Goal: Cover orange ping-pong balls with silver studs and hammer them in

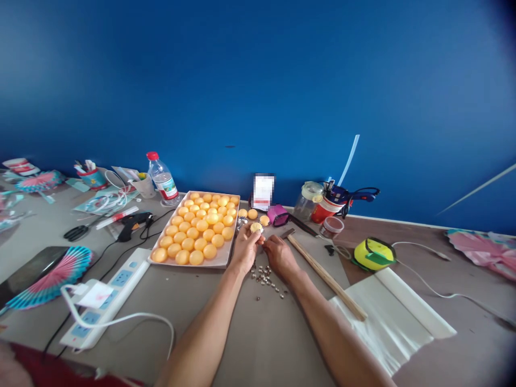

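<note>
My left hand (245, 250) is closed around a pale yellow ball (256, 228) whose edge is lined with small shiny metal pieces. Close to the ball's right side, my right hand (280, 255) has its fingertips pinched together; whatever they hold is too small to make out. Below both hands lies a scatter of small metal studs (264, 277), perhaps thumbtacks. Just behind the left hand, a silver-studded ball (242, 221) sits near several plain orange balls (252, 214). To the left, a shallow white box (220, 264) is filled with rows of orange balls (200, 226).
A wooden-handled hammer (328, 277) lies right of my hands, over a white sheet (387, 317). Farther back stand a purple pouch (278, 215), a clear jar (309, 200) and a bottle (163, 180). A power strip (107, 301) and cables lie left; a yellow-green case (374, 254) sits right.
</note>
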The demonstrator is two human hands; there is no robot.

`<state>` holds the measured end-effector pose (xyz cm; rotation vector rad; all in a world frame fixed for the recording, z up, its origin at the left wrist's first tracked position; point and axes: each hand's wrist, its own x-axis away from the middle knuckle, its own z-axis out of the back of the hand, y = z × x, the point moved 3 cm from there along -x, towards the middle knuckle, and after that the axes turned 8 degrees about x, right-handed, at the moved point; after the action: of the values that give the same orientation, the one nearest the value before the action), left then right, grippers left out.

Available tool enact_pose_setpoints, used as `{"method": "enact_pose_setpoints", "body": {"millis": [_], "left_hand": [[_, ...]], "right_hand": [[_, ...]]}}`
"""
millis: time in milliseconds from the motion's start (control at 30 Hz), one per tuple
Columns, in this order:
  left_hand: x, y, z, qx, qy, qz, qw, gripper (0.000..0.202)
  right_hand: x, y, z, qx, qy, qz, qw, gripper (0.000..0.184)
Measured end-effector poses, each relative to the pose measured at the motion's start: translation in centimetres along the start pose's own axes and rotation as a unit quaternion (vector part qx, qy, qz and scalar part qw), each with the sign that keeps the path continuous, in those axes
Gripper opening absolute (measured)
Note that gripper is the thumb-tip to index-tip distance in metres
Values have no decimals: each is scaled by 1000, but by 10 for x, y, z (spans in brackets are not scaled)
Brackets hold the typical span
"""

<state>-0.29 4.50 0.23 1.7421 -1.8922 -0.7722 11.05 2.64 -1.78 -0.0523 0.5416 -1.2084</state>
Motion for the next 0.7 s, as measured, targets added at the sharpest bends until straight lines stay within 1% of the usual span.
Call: {"method": "enact_pose_setpoints", "body": {"millis": [100,167,200,233,300,333,400,467,500,533,600,667,700], "left_hand": [[1,-1,0,-6,-4,10,1000,34],[1,-2,1,-7,-10,25,1000,35],[2,-2,1,-8,-13,35,999,36],[2,-3,0,-9,-17,46,999,37],[3,-3,-1,-11,-27,68,997,38],[4,-3,-2,-13,-34,79,996,39],[6,-4,-3,-16,-51,100,994,41],[7,-4,-4,-14,-69,116,991,42],[7,-4,-5,-11,-76,121,990,42],[7,-5,-4,-6,-82,123,989,41],[8,-6,-3,2,-88,123,988,41],[8,-6,-3,6,-90,122,988,41],[8,-7,-3,7,-91,122,988,42]], "right_hand": [[1,5,4,-103,48,-23,993,18],[2,11,9,-205,82,-80,972,15],[3,15,10,-263,90,-121,953,14],[3,18,11,-324,92,-160,928,12],[4,23,14,-442,94,-214,866,6],[4,24,17,-495,99,-223,834,5],[4,24,24,-576,113,-225,778,12],[3,22,30,-629,103,-223,737,16],[3,20,32,-647,91,-221,724,16],[3,17,34,-658,75,-218,717,16],[3,13,36,-663,48,-213,716,18],[2,9,36,-650,37,-214,728,20],[2,8,35,-637,41,-218,739,20]]}}
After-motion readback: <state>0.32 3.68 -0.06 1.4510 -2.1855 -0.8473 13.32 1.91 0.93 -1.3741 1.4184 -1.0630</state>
